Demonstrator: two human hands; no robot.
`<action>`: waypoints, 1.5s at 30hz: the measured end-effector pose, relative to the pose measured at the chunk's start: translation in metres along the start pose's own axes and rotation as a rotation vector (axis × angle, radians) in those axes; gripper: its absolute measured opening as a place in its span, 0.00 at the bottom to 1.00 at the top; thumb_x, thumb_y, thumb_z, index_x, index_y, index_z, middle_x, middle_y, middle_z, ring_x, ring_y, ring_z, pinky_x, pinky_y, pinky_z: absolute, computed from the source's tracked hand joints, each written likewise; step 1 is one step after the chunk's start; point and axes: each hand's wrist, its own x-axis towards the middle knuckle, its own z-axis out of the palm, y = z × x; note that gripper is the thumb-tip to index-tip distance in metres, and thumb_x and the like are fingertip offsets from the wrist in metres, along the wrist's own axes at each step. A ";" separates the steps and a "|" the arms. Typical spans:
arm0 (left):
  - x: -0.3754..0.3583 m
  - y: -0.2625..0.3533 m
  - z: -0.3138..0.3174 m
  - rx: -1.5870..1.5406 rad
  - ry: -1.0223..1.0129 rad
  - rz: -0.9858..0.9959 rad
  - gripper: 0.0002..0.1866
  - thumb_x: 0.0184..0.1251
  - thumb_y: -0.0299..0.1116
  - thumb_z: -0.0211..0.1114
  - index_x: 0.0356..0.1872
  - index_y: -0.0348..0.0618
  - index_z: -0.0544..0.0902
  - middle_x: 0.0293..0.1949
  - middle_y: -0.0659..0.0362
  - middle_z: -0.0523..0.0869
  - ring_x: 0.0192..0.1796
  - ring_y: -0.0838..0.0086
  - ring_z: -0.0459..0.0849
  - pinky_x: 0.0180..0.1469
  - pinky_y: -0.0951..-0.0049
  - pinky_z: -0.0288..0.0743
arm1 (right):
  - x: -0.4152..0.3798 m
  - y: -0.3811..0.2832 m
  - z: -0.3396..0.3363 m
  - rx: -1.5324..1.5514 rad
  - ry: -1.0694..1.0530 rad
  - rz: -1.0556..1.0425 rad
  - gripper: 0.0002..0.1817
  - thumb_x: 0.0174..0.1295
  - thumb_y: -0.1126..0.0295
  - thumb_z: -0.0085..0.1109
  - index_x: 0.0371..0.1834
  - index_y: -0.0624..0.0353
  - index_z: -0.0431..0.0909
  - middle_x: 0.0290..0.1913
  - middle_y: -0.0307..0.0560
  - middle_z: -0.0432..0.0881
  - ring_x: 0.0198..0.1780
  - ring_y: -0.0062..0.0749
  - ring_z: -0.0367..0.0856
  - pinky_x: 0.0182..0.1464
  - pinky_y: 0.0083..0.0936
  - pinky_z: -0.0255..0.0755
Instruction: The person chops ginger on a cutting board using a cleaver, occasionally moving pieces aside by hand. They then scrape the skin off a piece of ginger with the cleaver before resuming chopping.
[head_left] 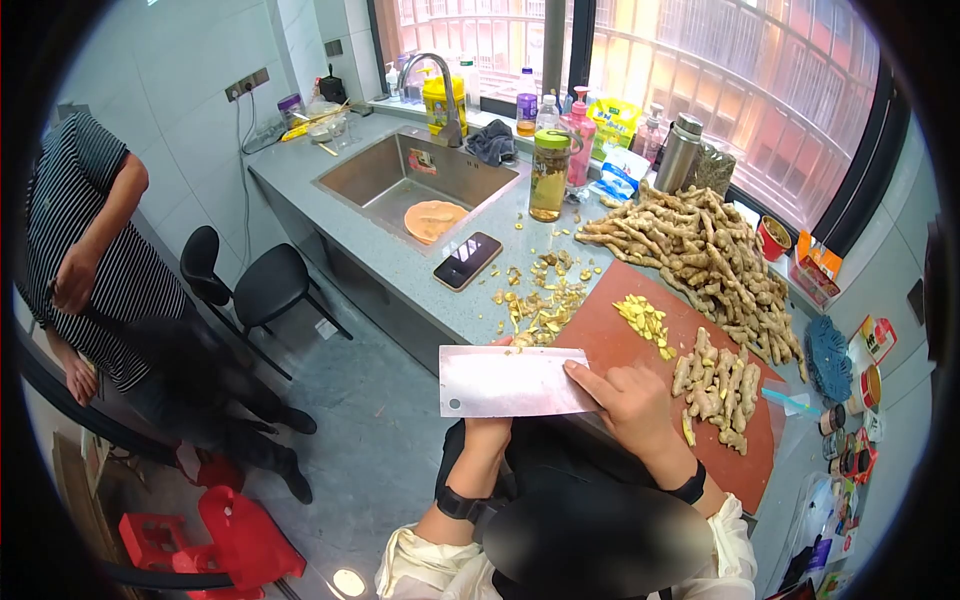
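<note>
A wide cleaver [515,380] is held with its blade almost level in front of my body, over the counter's front edge. My right hand [632,405] is closed at the cleaver's right end, a finger lying along the blade. Behind the blade is my left hand [488,432]; its fingers are mostly hidden, so what they hold does not show. Ginger peelings [545,300] are scattered just beyond the blade. On the brown cutting board [610,300] lie yellow ginger slices [645,322] and a small group of ginger roots [718,385].
A large ginger pile [700,245] covers the board's far side. Nearby are a phone [467,261], a green-lidded bottle [549,175] and a sink [350,185] with an orange bowl [434,221]. Another person [110,250] stands at left by a black chair [270,285].
</note>
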 end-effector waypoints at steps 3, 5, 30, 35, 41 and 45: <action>-0.001 0.003 0.003 -0.121 0.094 -0.030 0.24 0.73 0.33 0.70 0.65 0.33 0.77 0.60 0.51 0.85 0.59 0.68 0.86 0.65 0.67 0.80 | -0.001 0.007 0.010 0.002 0.008 0.015 0.27 0.56 0.67 0.70 0.62 0.40 0.86 0.23 0.38 0.69 0.24 0.35 0.75 0.28 0.36 0.69; 0.001 0.009 0.002 0.151 0.085 0.029 0.24 0.67 0.22 0.74 0.62 0.35 0.77 0.60 0.53 0.85 0.61 0.69 0.85 0.64 0.68 0.80 | -0.003 0.018 0.018 0.022 0.011 0.032 0.27 0.55 0.68 0.70 0.63 0.40 0.86 0.23 0.38 0.70 0.25 0.35 0.75 0.29 0.36 0.69; 0.008 -0.024 -0.014 0.023 0.169 0.026 0.20 0.79 0.31 0.63 0.66 0.34 0.76 0.64 0.50 0.82 0.63 0.69 0.83 0.65 0.68 0.79 | 0.009 0.006 0.026 -0.005 -0.018 -0.047 0.25 0.59 0.66 0.68 0.63 0.41 0.86 0.22 0.38 0.67 0.23 0.33 0.74 0.28 0.33 0.68; 0.010 0.010 -0.002 0.033 0.217 -0.008 0.20 0.65 0.11 0.66 0.56 0.35 0.76 0.53 0.56 0.85 0.55 0.74 0.85 0.61 0.74 0.78 | 0.004 0.028 0.043 0.012 -0.003 0.054 0.25 0.58 0.68 0.67 0.62 0.41 0.86 0.24 0.40 0.71 0.25 0.37 0.77 0.30 0.36 0.71; 0.017 -0.014 -0.016 0.164 0.178 0.083 0.16 0.71 0.21 0.67 0.58 0.36 0.77 0.53 0.56 0.85 0.55 0.74 0.85 0.59 0.72 0.81 | 0.016 0.009 0.019 0.069 -0.064 0.018 0.23 0.59 0.66 0.68 0.60 0.41 0.87 0.23 0.40 0.71 0.26 0.36 0.78 0.29 0.36 0.70; 0.012 -0.020 -0.017 0.167 0.122 0.154 0.17 0.78 0.31 0.62 0.62 0.35 0.77 0.54 0.54 0.84 0.56 0.71 0.84 0.60 0.69 0.81 | 0.017 -0.006 0.018 0.055 -0.040 -0.040 0.22 0.61 0.64 0.69 0.61 0.41 0.87 0.21 0.37 0.67 0.23 0.31 0.75 0.27 0.32 0.67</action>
